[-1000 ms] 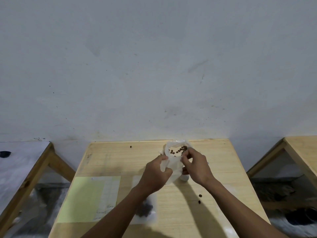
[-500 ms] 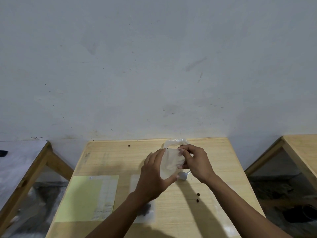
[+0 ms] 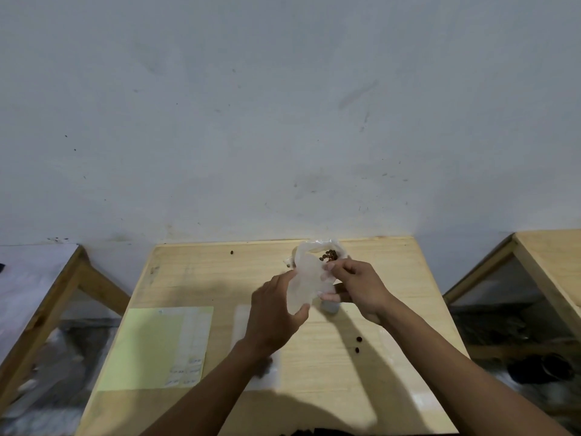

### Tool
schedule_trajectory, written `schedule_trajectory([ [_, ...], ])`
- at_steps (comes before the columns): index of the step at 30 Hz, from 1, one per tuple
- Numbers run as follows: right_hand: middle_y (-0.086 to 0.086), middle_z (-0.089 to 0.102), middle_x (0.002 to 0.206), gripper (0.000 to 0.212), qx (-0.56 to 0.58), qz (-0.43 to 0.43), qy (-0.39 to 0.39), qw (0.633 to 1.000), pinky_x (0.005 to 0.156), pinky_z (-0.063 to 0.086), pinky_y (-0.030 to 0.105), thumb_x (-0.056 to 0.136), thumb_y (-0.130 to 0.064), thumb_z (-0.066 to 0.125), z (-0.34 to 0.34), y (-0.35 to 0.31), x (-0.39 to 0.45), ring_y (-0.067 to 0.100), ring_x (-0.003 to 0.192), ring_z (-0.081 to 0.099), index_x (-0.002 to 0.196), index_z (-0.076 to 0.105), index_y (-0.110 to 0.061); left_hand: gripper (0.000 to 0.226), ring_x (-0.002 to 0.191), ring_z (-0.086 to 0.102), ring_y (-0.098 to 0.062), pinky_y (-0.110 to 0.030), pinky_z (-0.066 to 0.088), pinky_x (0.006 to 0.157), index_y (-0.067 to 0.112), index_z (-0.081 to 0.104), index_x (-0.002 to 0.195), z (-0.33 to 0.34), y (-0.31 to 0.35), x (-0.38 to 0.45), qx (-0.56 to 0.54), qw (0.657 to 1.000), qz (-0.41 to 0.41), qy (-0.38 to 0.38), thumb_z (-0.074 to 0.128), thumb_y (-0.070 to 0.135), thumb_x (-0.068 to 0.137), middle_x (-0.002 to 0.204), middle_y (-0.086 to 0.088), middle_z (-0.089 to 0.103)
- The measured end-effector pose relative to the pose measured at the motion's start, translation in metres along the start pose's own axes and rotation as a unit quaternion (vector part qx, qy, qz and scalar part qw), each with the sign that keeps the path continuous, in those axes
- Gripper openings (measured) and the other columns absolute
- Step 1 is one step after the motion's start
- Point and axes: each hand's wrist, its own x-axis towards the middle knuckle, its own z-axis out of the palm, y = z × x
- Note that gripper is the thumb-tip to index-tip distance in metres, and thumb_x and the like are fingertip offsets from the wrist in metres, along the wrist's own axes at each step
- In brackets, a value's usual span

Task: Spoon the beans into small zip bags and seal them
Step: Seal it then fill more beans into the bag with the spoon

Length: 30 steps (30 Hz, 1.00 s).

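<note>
The left hand (image 3: 276,313) curls its fingers and thumb round a small clear zip bag (image 3: 304,286), while the right hand (image 3: 358,287) pinches the bag's upper edge. Both hold it above the wooden table (image 3: 314,366). Just behind, brown beans (image 3: 329,255) lie in a clear bag (image 3: 317,247); two loose beans (image 3: 358,343) lie nearer.

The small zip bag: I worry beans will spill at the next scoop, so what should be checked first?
1. Left hand grips the small zip bag: ok.
2. Right hand pinches its top edge: ok.
3. Bag mouth open: cannot tell.
4. Spoon in hand: not ok, none visible.
5. Bean supply bag open and near: ok.
6. Table free of loose beans: not ok.
</note>
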Motion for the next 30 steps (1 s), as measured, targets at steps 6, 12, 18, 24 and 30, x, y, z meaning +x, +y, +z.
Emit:
schedule_trajectory([
  [6,0.006,0.069,0.096,0.016,-0.316,-0.068,0.086,0.942,0.073,0.048,0.026,0.094,-0.013,0.057,-0.05,0.037,0.028,0.02,0.085,0.066,0.1,0.072,-0.009,0.067,0.111,0.057,-0.017,-0.037,0.046,0.096,0.022,0.048,0.135,-0.014,-0.02,0.008,-0.002,0.999,-0.042,0.0,0.062,0.051,0.076,0.129,0.001,0.057],
  [12,0.008,0.06,0.114,0.034,-0.557,-0.066,0.034,0.827,0.082,0.041,0.027,0.094,-0.016,0.052,-0.075,0.085,0.049,0.027,0.11,0.056,0.122,0.067,-0.026,0.067,0.116,0.054,-0.018,-0.044,0.043,0.103,0.025,0.047,0.136,-0.025,-0.03,0.016,-0.006,0.996,-0.092,0.009,0.068,0.053,0.079,0.133,0.001,0.056],
  [18,0.001,0.052,0.104,0.026,-0.632,-0.109,0.042,0.766,0.08,0.046,0.034,0.094,-0.024,0.049,-0.072,0.093,0.059,0.025,0.105,0.047,0.113,0.066,-0.028,0.068,0.114,0.055,-0.016,-0.046,0.041,0.106,0.026,0.049,0.134,-0.028,-0.044,0.024,0.006,0.994,-0.107,-0.014,0.065,0.058,0.076,0.131,0.004,0.057],
  [24,-0.002,0.056,0.103,0.017,-0.701,-0.096,0.007,0.707,0.082,0.037,0.036,0.093,-0.029,0.044,-0.073,0.087,0.068,0.025,0.104,0.051,0.098,0.059,-0.022,0.068,0.114,0.054,-0.015,-0.04,0.037,0.107,0.025,0.049,0.133,-0.024,-0.051,0.037,0.011,0.992,-0.108,-0.062,0.066,0.057,0.076,0.13,0.006,0.056],
  [30,-0.007,0.058,0.09,0.017,-0.469,-0.126,0.035,0.874,0.069,0.046,0.031,0.095,-0.015,0.05,-0.08,0.057,0.071,0.014,0.076,0.055,0.086,0.05,-0.029,0.064,0.116,0.05,-0.012,-0.036,0.036,0.106,0.025,0.047,0.134,-0.011,-0.062,0.053,0.047,0.984,-0.076,-0.156,0.068,0.051,0.079,0.133,0.008,0.051],
])
